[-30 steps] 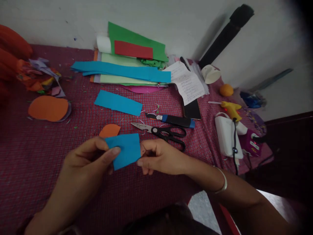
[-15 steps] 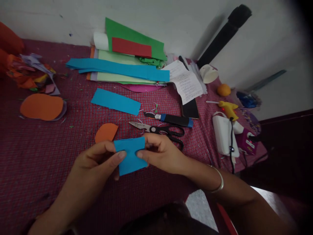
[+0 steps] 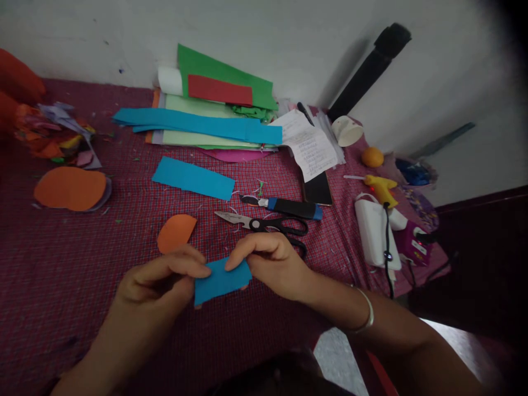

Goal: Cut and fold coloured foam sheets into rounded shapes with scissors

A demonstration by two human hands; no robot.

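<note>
Between my two hands is a folded piece of blue paper [image 3: 220, 283], held above the near part of the table. My left hand [image 3: 165, 286] grips its left end, with fingers on top; the thumb is partly hidden. The right end is pinched by my right hand [image 3: 276, 264], whose index finger presses on the upper edge. Just beyond lie scissors [image 3: 256, 223] with black handles and a blue-and-black utility knife [image 3: 289, 207]. An orange paper shape [image 3: 176, 233] rests past my left fingers, and a blue paper strip [image 3: 193, 177] is farther back.
Stacked coloured sheets [image 3: 223, 71] and long blue strips [image 3: 198, 124] lie by the wall. A written paper [image 3: 311, 146] partly covers a phone [image 3: 318, 190]. At right are a yellow glue gun [image 3: 381, 188] and a white power box [image 3: 375, 234]. Paper scraps [image 3: 53, 135] are heaped at left.
The blue paper has tilted flatter and dropped slightly toward me. My fingers have shifted from thumbs on its face to fingertips over its upper edge.
</note>
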